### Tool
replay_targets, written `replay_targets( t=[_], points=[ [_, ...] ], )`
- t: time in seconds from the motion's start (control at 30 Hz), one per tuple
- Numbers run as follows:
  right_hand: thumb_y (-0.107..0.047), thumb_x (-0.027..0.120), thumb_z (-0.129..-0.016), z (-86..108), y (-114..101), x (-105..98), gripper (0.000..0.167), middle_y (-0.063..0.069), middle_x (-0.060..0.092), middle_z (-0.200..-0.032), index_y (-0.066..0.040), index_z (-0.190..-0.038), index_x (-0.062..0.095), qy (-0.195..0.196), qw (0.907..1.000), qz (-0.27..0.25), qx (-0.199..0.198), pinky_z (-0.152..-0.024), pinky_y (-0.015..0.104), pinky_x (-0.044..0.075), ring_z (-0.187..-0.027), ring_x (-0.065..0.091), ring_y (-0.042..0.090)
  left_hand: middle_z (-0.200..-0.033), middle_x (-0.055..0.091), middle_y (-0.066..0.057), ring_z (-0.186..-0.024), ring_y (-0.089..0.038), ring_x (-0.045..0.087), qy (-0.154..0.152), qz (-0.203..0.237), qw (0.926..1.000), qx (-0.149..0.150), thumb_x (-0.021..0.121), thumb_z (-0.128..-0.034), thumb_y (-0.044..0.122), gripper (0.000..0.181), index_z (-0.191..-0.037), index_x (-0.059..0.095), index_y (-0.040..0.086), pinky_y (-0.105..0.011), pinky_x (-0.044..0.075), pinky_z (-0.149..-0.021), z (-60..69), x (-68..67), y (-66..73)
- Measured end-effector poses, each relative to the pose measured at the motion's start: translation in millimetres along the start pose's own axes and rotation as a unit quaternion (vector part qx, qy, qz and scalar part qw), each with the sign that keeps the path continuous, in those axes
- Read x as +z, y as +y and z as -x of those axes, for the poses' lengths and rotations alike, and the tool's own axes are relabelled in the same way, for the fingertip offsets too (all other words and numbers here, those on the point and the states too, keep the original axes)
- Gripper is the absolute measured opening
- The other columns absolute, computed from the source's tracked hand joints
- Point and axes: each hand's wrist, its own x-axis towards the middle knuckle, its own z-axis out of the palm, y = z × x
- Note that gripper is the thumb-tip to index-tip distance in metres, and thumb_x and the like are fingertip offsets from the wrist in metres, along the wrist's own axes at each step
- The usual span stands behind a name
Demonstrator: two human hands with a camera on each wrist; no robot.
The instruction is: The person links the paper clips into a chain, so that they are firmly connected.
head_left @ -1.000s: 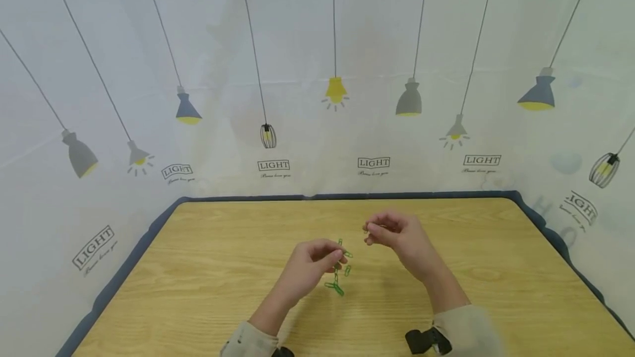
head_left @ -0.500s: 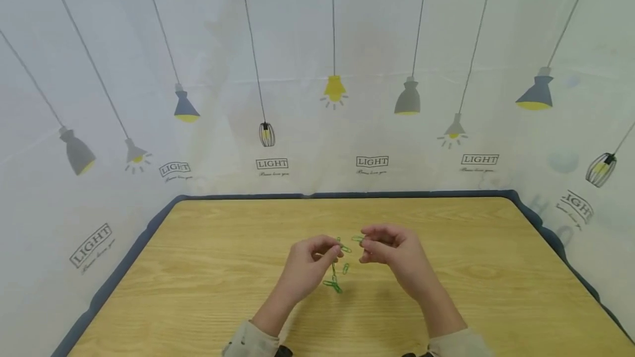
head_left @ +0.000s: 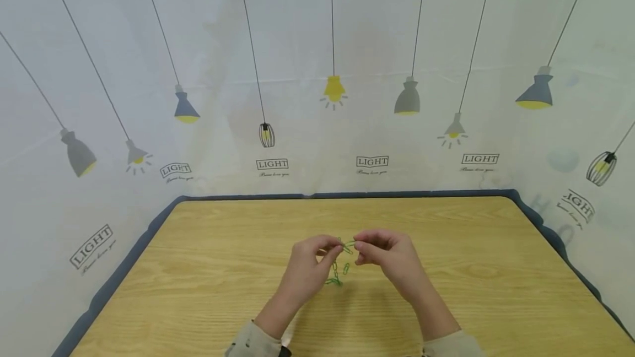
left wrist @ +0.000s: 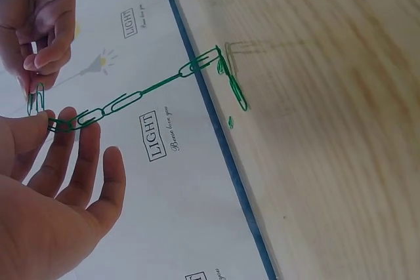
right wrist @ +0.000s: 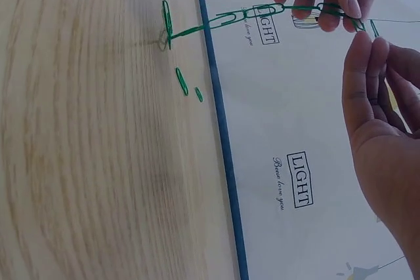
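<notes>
My left hand (head_left: pixel 305 269) pinches the upper end of a chain of linked green paper clips (left wrist: pixel 121 101) between thumb and index finger. From there the chain slants down toward the wooden table (head_left: pixel 223 269); whether its lowest clips touch the wood is hard to tell. Right beside it, my right hand (head_left: pixel 392 255) pinches another green paper clip (left wrist: pixel 40 98) with thumb and fingertips. The two hands' fingertips nearly meet, and this clip lies against the chain's top clip; fingers partly cover whether they are hooked together.
Loose green paper clips lie on the table below the hands, one longer clip (right wrist: pixel 182 82) and a smaller-looking one (right wrist: pixel 199 94) in the right wrist view. Behind the table's dark blue edge (head_left: pixel 397 195) rises a pale wall covering (head_left: pixel 297 59) printed with lamps.
My right hand has come left and slightly down, bringing its paper clip up to the clip at my left fingertips. The left hand has barely moved; the chain's lower end shifts a little.
</notes>
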Motion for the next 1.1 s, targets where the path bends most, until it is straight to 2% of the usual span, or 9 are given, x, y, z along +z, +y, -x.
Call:
replay_targets(
  t=[0.17, 0.37, 0.57, 0.77, 0.97, 1.1],
  points=[
    [-0.014, 0.076, -0.099, 1.6, -0.7, 2.1, 0.029, 0.002, 0.072, -0.092, 0.008, -0.118, 0.072, 0.001, 0.9999, 0.015, 0.0, -0.085, 0.034, 0.066, -0.081, 0.072, 0.017, -0.107, 0.082, -0.003, -0.095, -0.013, 0.076, 0.003, -0.009, 0.9999, 0.005, 0.07, -0.1037, 0.013, 0.012, -0.11, 0.08, 0.01, -0.032, 0.063, -0.087, -0.1, -0.2, 2.9],
    [-0.015, 0.077, -0.099, 3.3, -1.5, 2.6, 0.027, 0.007, 0.073, -0.097, 0.005, -0.116, 0.074, 0.007, 0.9996, 0.025, 0.006, -0.085, 0.033, 0.065, -0.081, 0.072, 0.017, -0.106, 0.082, -0.002, -0.094, -0.013, 0.075, 0.004, -0.014, 0.9999, 0.008, 0.07, -0.1038, 0.014, 0.012, -0.11, 0.08, 0.011, -0.031, 0.062, -0.087, -0.9, -1.3, 5.7],
    [-0.014, 0.076, -0.099, 2.8, -0.3, 2.2, 0.022, 0.003, 0.072, -0.095, 0.002, -0.114, 0.075, 0.012, 0.9994, 0.028, 0.017, -0.085, 0.034, 0.065, -0.082, 0.072, 0.019, -0.106, 0.082, -0.003, -0.094, -0.014, 0.075, 0.011, -0.017, 0.9998, 0.01, 0.07, -0.1034, 0.013, 0.011, -0.109, 0.08, 0.011, -0.039, 0.064, -0.088, -0.6, -3.4, 8.1],
    [-0.012, 0.075, -0.099, 5.8, -0.9, 1.2, 0.022, 0.005, 0.072, -0.096, 0.004, -0.113, 0.074, 0.012, 0.9993, 0.031, 0.018, -0.085, 0.033, 0.065, -0.083, 0.073, 0.019, -0.108, 0.081, -0.005, -0.094, -0.015, 0.075, 0.006, -0.014, 0.9998, 0.011, 0.07, -0.1034, 0.013, 0.013, -0.111, 0.08, 0.008, -0.049, 0.064, -0.09, 0.8, -3.9, 8.1],
    [-0.01, 0.074, -0.099, 7.3, -1.1, 2.0, 0.024, 0.008, 0.072, -0.099, 0.007, -0.115, 0.073, 0.006, 0.9994, 0.024, 0.024, -0.086, 0.034, 0.066, -0.082, 0.073, 0.02, -0.105, 0.081, -0.004, -0.092, -0.013, 0.075, 0.019, -0.032, 0.999, 0.023, 0.072, -0.1022, 0.013, 0.011, -0.108, 0.08, 0.009, -0.045, 0.064, -0.088, 3.4, -2.6, 6.0],
    [-0.011, 0.074, -0.099, 7.3, 0.0, 1.9, 0.029, 0.006, 0.072, -0.096, 0.011, -0.118, 0.071, 0.001, 0.9995, 0.021, 0.023, -0.086, 0.034, 0.066, -0.081, 0.073, 0.02, -0.103, 0.081, -0.003, -0.09, -0.012, 0.075, 0.033, -0.041, 0.9981, 0.032, 0.073, -0.1016, 0.013, 0.01, -0.106, 0.08, 0.009, -0.045, 0.064, -0.086, 4.2, -1.7, 5.2]
  ],
)
